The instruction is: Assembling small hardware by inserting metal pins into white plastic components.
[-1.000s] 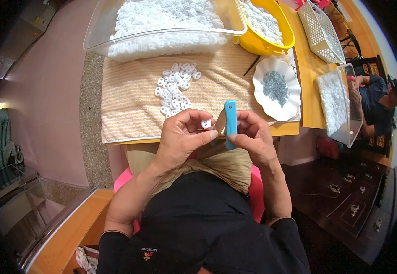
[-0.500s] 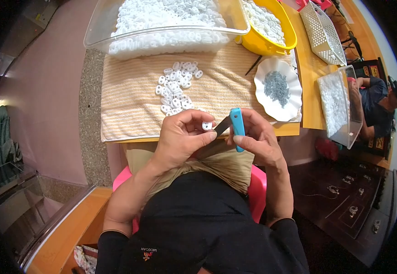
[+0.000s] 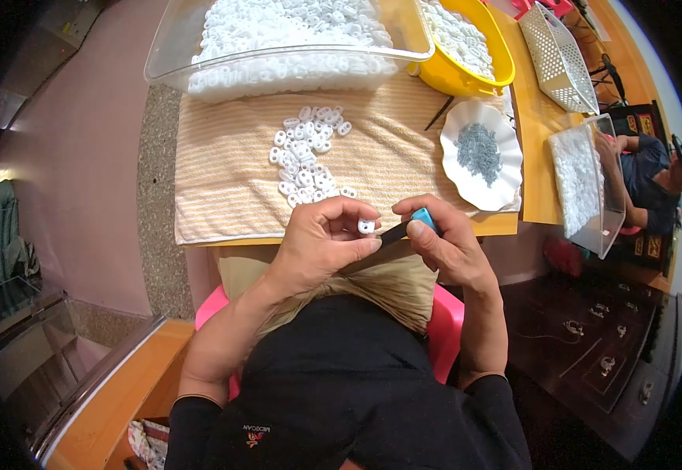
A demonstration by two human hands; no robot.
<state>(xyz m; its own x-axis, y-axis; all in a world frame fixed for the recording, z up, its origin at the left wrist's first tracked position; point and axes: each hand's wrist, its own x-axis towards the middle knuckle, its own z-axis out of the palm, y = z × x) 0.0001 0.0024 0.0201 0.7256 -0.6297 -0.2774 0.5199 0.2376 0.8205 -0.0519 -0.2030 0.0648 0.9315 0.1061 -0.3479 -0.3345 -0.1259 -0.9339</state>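
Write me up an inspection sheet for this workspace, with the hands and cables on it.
Surface: striped towel over a wooden table.
Work items: loose pile of white two-holed pieces; large clear bin and yellow tub of white pieces; scalloped dish of small grey pieces.
Clutter: thin dark stick between tub and dish.
Hands: left hand holds a small white piece; right hand grips a blue-handled tool, its dark part angled toward the left thumb.
Cables: none clearly made out.
Surroundings: co-worker at right; pink chair under the wearer.
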